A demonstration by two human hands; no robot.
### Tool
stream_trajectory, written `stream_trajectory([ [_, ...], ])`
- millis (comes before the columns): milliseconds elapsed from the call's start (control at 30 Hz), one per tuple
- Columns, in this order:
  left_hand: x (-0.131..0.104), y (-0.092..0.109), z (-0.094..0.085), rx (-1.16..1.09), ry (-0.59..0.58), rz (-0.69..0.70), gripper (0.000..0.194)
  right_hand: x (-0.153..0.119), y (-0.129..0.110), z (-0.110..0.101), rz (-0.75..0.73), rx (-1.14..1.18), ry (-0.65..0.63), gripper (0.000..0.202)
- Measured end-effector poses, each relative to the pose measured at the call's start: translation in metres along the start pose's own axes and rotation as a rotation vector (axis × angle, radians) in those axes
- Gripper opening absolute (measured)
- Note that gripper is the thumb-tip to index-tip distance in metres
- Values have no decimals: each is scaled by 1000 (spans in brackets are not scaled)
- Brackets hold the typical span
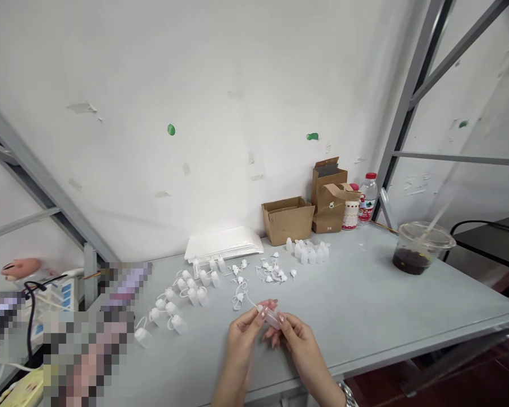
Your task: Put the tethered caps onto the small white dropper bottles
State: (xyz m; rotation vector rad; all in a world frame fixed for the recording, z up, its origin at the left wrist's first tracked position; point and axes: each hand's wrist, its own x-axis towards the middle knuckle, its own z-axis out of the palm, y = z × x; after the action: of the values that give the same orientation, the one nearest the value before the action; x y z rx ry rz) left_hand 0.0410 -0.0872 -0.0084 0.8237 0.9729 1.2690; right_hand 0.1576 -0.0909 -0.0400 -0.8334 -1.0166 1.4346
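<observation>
While the bottle (272, 319) slants between them, the left hand (242, 333) pinches its cap end, the right hand (300, 338) its base.

Held slantwise at lower center of the frame, a small, translucent cylindrical bottle (272, 318), partly covered, running from upper left to lower right. Pinched at its upper-left end, a white cap (260, 308), thin strap trailing up and left, seating unclear.

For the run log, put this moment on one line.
left hand: fingers at cap end of small bottle | right hand: fingers at its other end | about: capped bottles left, loose looped caps ahead, cardboard box behind
</observation>
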Motion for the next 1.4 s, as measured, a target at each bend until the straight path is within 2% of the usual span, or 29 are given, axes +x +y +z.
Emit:
stream_trajectory([
  [133,-1,0,-2,40,64,4,33,-2,-1,4,-9,-62,9,29],
  [300,-5,0,8,-34,8,-76,35,-1,0,3,21,-30,-35,30],
  [467,-4,1,11,17,29,-48,35,-1,3,-2,52,48,-118,36],
  [667,-2,0,9,-24,47,-64,43,-2,3,-1,22,-24,-103,35],
  [867,-4,-2,13,-66,14,-35,33,-2,1,0,16,2,-40,37],
  [1000,-6,-5,13,-124,-30,-51,29,1,4,-1,26,56,-56,37],
  [1267,-4,-12,14,-113,1,-74,49,1,7,-1,-1,60,-84,41],
  [1400,-1,-11,12,-77,21,-18,39,0,5,-2,12,33,-68,42],
])
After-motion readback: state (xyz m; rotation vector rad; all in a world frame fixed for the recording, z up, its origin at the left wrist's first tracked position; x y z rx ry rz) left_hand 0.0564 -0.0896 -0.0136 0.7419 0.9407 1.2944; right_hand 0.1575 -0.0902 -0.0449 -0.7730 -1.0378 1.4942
